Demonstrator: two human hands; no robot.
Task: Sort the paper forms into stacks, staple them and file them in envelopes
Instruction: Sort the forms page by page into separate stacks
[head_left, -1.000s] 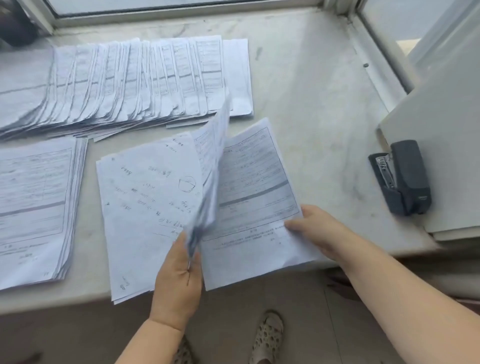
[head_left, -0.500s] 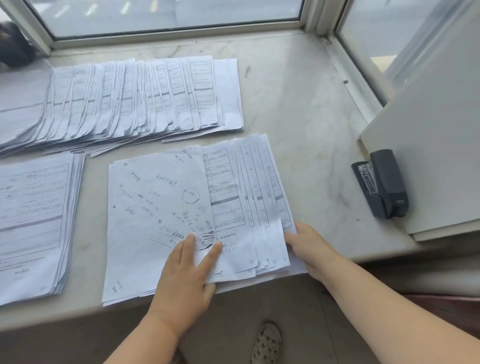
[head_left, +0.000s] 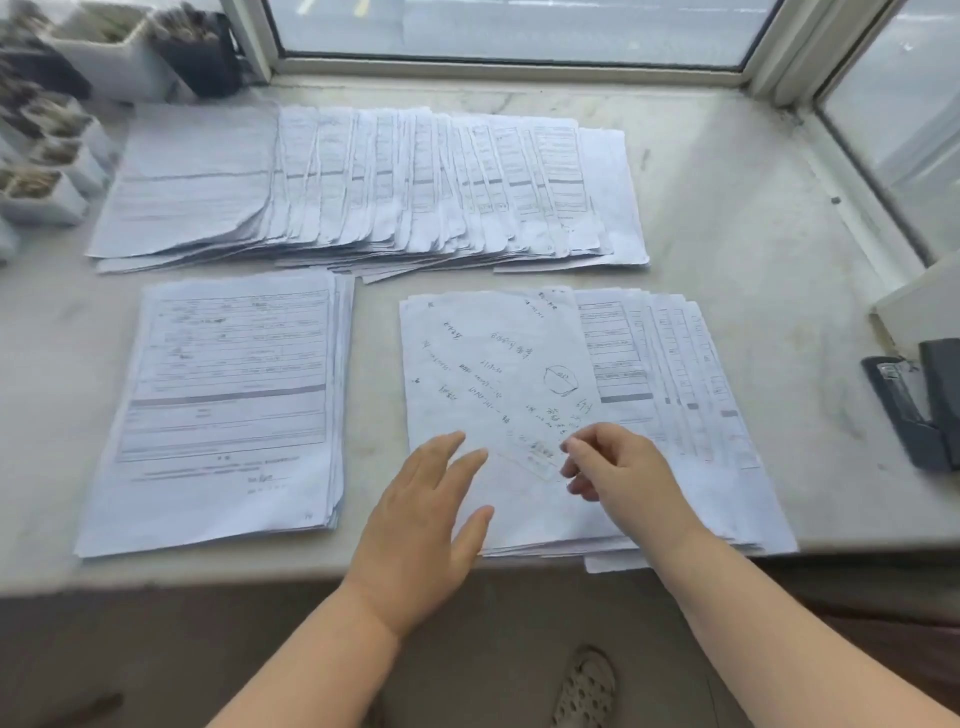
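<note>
Marble table (head_left: 727, 249) carries the fanned forms (head_left: 649, 364), topped by a handwritten sheet (head_left: 483, 374), right under both grips. Left hand (head_left: 421, 525) lies flat with a wide grip on the sheet's near edge; right hand (head_left: 623, 478) hovers over it with loosely curled fingers, holding nothing. Beyond the right grip sits a black stapler (head_left: 919, 405).

Three paper lots are laid flat on the marble sill (head_left: 727, 260). Fanned row of forms (head_left: 374, 182) is spread along the back, overlapping left to right. Squared stack (head_left: 228, 410), printed side up, is set front-left. Front-right pile (head_left: 519, 374) is topped w/ a handwritten sheet, printed forms fanned to its right, near edge overhanging sill.
</note>
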